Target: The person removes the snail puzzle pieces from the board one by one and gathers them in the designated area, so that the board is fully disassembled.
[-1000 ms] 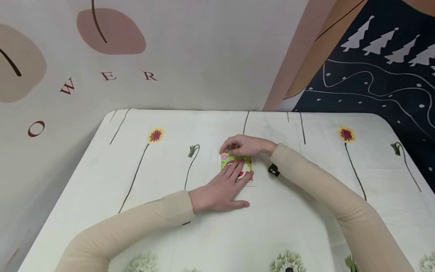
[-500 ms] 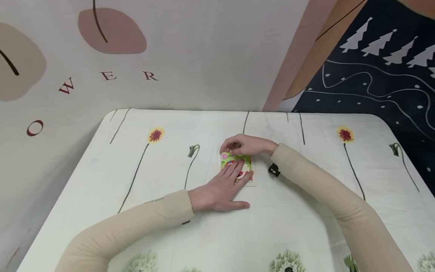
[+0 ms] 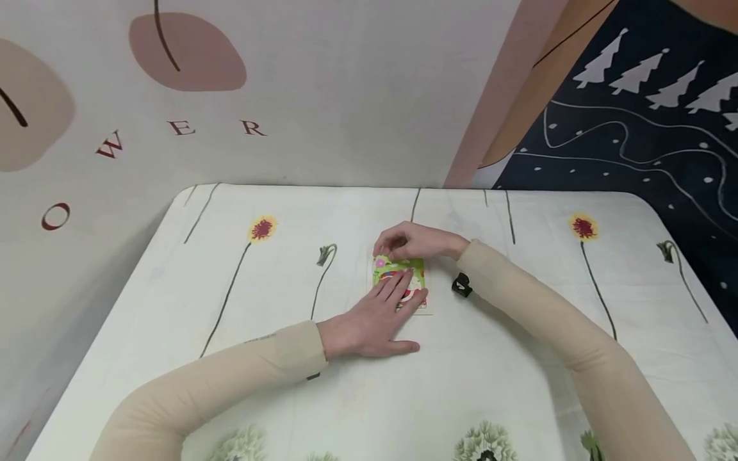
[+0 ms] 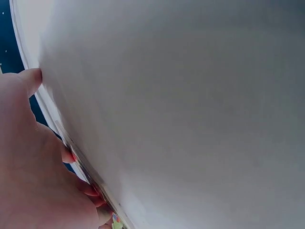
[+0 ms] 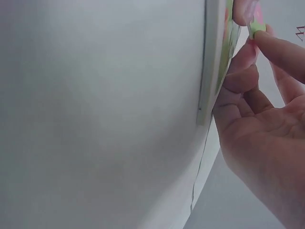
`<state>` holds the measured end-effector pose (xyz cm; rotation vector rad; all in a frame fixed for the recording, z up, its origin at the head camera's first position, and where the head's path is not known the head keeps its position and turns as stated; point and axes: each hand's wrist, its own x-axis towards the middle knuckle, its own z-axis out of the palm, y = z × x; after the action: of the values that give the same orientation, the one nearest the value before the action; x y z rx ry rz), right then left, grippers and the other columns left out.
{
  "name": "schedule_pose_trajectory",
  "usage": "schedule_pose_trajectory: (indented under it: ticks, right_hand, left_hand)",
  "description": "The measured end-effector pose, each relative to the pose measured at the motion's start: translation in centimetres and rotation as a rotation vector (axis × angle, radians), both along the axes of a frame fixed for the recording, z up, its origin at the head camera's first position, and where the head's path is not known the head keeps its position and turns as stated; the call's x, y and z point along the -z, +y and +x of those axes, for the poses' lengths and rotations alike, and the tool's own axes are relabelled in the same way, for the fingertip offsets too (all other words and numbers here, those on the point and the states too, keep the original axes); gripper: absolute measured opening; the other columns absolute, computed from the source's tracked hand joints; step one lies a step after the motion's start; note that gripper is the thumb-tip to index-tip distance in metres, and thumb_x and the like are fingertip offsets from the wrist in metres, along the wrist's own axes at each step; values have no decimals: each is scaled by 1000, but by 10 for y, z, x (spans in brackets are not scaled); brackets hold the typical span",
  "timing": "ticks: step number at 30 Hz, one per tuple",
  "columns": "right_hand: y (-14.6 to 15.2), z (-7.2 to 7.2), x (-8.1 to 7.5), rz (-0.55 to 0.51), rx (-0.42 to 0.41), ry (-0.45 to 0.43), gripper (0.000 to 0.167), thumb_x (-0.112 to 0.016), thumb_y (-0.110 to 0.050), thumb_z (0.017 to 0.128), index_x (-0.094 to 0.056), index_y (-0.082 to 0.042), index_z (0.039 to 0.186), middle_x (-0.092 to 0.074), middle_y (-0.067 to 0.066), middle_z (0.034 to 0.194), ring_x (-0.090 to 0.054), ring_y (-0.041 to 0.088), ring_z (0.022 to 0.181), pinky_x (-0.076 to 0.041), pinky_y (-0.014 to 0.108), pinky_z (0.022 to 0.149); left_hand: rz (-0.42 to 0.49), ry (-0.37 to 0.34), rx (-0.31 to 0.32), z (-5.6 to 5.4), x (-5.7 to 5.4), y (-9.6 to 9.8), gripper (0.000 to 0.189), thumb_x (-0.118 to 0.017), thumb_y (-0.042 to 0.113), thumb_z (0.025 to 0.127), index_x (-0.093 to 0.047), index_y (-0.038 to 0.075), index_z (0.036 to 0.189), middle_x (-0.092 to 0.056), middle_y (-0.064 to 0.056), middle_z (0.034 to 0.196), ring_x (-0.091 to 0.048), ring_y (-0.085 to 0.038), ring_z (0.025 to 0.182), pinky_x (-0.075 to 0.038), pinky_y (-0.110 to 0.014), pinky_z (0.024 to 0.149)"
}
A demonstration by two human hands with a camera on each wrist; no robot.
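A small colourful puzzle board (image 3: 416, 264), mostly green with red and blue parts, lies flat on the table within a thin pale border. My left hand (image 3: 375, 323) rests over its lower part, fingers spread and straight, thumb out on the cloth; in the left wrist view the fingertips (image 4: 69, 155) lie along the board's edge. At the board's upper left, my right hand (image 3: 418, 240) pinches a small green and pink puzzle piece (image 5: 257, 26) between thumb and finger. The right wrist view shows this piece standing off the board's surface (image 5: 224, 62). Much of the picture is hidden under both hands.
A white cloth with printed flowers (image 3: 262, 228) covers the table (image 3: 490, 384). Behind it stands a pale wall (image 3: 346, 128) with printed shapes and letters, and a dark panel (image 3: 623, 134) is at the right. A black strap (image 3: 462, 285) hangs by the right sleeve.
My right hand has risen slightly away from the board's upper edge, its fingers curled closer. The left hand keeps its place on the board. The head view has shifted a little.
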<state>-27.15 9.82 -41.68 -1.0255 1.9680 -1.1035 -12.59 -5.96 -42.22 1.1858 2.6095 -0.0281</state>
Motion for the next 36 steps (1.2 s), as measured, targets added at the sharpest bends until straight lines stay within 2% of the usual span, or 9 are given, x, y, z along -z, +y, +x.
schedule_pose_trajectory:
  ticks: [13,18,23,30,36]
  right_hand:
    - [-1,-1,-2,16,65,37,24,-54,6,91,-68,-3,109,-62,6,92,-56,21,89,-47,31,83]
    - [3,-2,-6,35,103,32,25,-55,4,91,-68,-5,111,-62,7,95,-55,22,92,-45,32,81]
    - [12,-3,-14,10,128,46,23,-58,3,92,-67,-3,112,-62,8,97,-56,22,93,-45,32,82]
    - [32,-3,-17,1,189,71,22,-61,1,92,-67,-1,113,-61,9,95,-55,23,90,-45,28,73]
    - [53,-3,-18,33,221,82,22,-60,2,91,-67,1,113,-62,10,94,-57,24,85,-46,28,67]
  left_hand:
    - [-10,-15,0,-1,-3,-2,90,-41,66,93,-7,12,157,7,-21,159,6,-33,145,-3,-42,116]
    - [-16,-16,-2,-1,-4,-1,90,-40,67,92,-7,13,157,8,-21,159,6,-32,145,-3,-42,116]
    - [-15,-1,-8,-3,-3,-2,90,-42,67,92,-10,15,157,6,-20,159,4,-32,146,-4,-42,116]
    - [-12,6,-7,-4,-2,-4,89,-44,67,91,-13,17,157,3,-18,160,1,-30,146,-5,-39,116]
    - [-16,7,12,-6,-4,-5,86,-46,65,92,-15,17,157,-1,-18,160,-1,-31,146,-7,-39,116]
